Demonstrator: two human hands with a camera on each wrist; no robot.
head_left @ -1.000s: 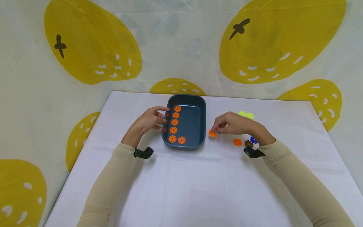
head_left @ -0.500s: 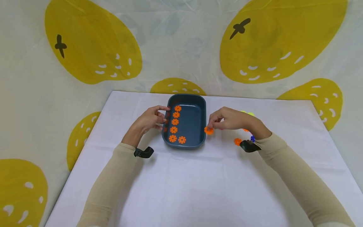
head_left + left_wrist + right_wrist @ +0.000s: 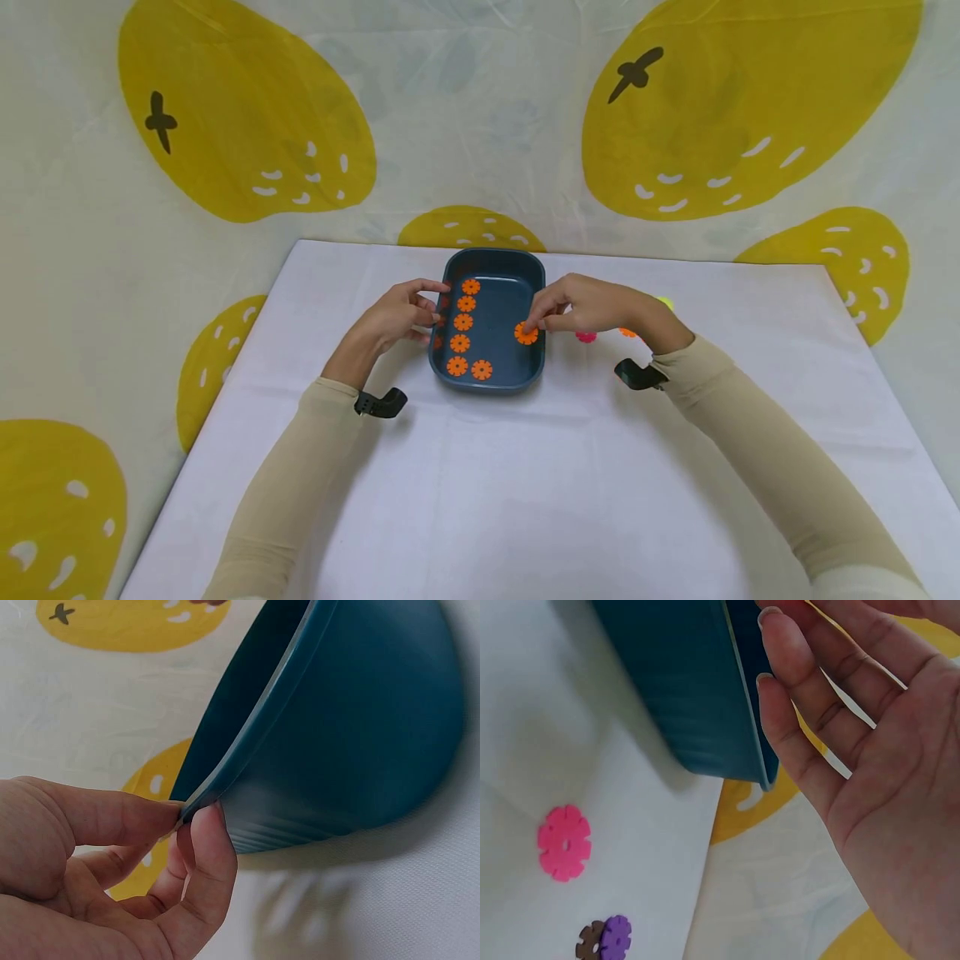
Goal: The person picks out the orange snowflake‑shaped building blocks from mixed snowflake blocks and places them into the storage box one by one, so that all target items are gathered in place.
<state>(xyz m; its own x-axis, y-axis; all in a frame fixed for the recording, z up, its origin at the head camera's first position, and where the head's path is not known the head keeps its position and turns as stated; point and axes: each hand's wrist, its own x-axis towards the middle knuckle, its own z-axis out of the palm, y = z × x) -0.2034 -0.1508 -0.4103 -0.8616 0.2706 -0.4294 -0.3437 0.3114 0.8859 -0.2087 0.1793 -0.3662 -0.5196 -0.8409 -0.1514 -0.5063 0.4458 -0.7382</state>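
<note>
The right hand (image 3: 585,302) pinches an orange notched disc (image 3: 526,335) over the blue tray (image 3: 498,304), well right of the disc column (image 3: 463,322). The left hand (image 3: 393,318) pinches the left rim (image 3: 259,724).

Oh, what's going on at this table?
A person is putting or sorting small notched discs, it seems. Their left hand holds the rim of a blue tray, while the right hand pinches an orange disc at the tray's right side; I can't tell whether it touches the bottom. Six other orange discs lie inside: five in a line along the left, one beside the nearest. Pink, brown and purple discs lie outside.
</note>
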